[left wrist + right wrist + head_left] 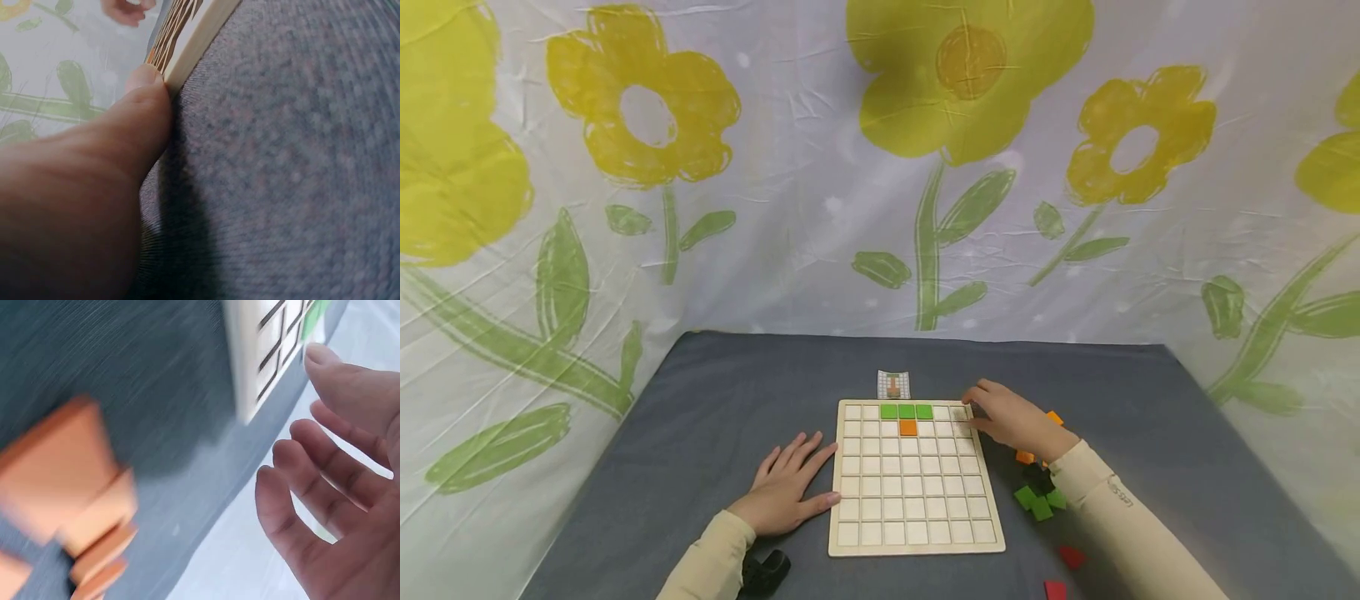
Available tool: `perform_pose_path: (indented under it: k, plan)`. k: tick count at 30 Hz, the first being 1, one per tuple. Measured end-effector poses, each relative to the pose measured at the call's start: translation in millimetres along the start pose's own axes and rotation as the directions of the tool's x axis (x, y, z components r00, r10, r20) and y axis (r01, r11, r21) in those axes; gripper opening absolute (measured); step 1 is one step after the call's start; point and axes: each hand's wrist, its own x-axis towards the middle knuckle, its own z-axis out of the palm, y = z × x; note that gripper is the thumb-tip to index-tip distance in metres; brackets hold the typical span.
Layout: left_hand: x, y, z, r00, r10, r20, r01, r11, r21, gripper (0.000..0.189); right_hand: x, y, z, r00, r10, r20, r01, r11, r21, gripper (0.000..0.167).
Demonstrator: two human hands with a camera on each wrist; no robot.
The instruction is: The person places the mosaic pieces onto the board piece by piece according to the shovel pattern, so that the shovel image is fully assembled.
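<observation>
Here we have the wooden board (913, 486), and at its left edge we see the left hand (786, 492) laid out with fingers spread wide, thumb tip touching the rim. Over at the board's far right corner hovers the right hand (1011, 421), fingers loosely bent and parted from the thumb, though whether a fingertip touches wood we can't tell! On the board's far row we spot three green tiles (907, 412), one orange tile (908, 427) just nearer, while loose orange tiles (1025, 457) and loose green tiles (1041, 505) lie off its right side.
</observation>
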Motion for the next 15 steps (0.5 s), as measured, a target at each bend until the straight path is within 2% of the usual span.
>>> perform_pose_path:
  k: [9, 15]
  plan:
    - [0.5, 2.9, -1.3, 1.0, -0.008, 0.012, 0.008, 1.0, -0.001, 0.073, -42.9, 36.8, -13.8, 0.99, 0.141, 0.008, -0.14, 0.99, -0.034, 0.031]
    - [-0.7, 1.5, -0.5, 1.0, -0.007, 0.008, 0.007, 1.0, -0.026, 0.073, -59.9, 50.7, -17.3, 0.99, 0.138, 0.023, -0.137, 0.989, -0.053, 0.03]
